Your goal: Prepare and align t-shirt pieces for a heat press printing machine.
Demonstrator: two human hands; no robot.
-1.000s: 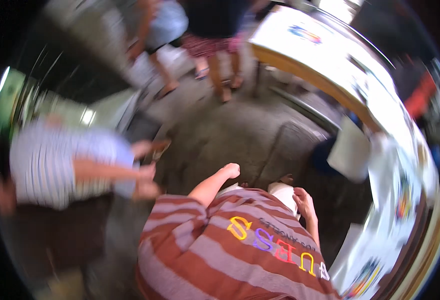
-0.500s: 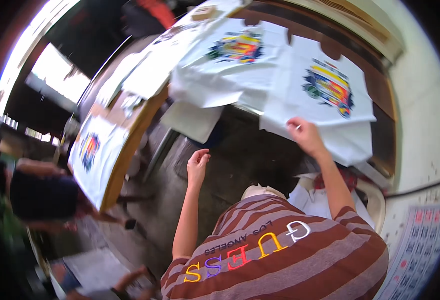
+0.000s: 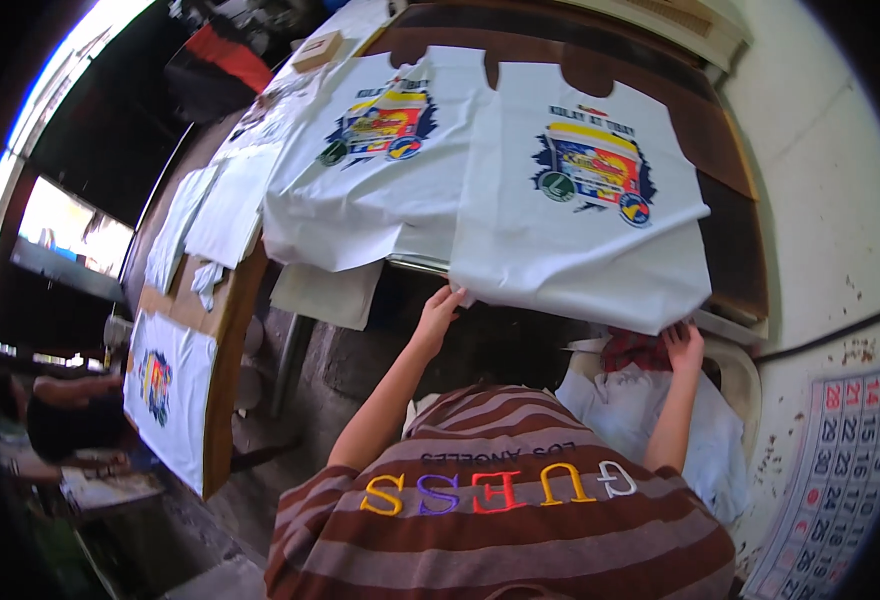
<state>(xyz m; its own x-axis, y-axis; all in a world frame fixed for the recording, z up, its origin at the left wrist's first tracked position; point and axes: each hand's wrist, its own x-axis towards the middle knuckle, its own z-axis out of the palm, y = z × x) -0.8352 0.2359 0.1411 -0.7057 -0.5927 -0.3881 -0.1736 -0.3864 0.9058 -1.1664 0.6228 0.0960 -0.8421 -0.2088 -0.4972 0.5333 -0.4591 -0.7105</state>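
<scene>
Two white shirt panels with colourful prints and neck cut-outs lie side by side on the dark table [image 3: 740, 230]. The right-hand panel [image 3: 500, 200] hangs a little over the near edge. My left hand [image 3: 440, 318] is closed, pinching this panel's near left corner. At its near right corner, my right hand [image 3: 684, 348] has its fingers closed on the hem; the fingertips are partly hidden by the cloth. Beside it lies the left-hand panel [image 3: 310, 195], touched by neither hand.
White cloth [image 3: 650, 425] and red checked fabric [image 3: 635, 350] lie in a pale chair by my right arm. On the left, a wooden table [image 3: 230, 330] bears another printed panel [image 3: 165, 375]. A person [image 3: 75, 415] is farther left. A calendar [image 3: 830, 480] hangs at the right wall.
My left hand has come up to the panel's near left corner and taken hold of it. My right hand has moved from near that corner to the right one. The view has shifted.
</scene>
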